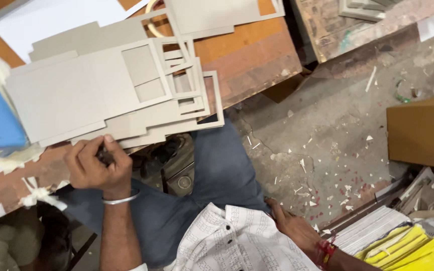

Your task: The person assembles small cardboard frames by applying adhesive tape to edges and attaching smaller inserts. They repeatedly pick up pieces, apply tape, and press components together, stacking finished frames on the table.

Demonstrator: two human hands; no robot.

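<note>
Grey card stack (101, 95) overhangs bench edge, left hand (96, 165) beneath

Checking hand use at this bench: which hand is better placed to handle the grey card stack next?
Probably the left hand: it sits at the table edge, touching the card stack and gripping something small and dark. The right hand rests low by the thigh, away from the cards.

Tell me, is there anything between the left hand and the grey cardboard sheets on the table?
Nothing visible. The left hand is closed at the near edge of the stack of grey cardboard sheets, right against it. The right hand rests down by the thigh, away from the stack.
</note>
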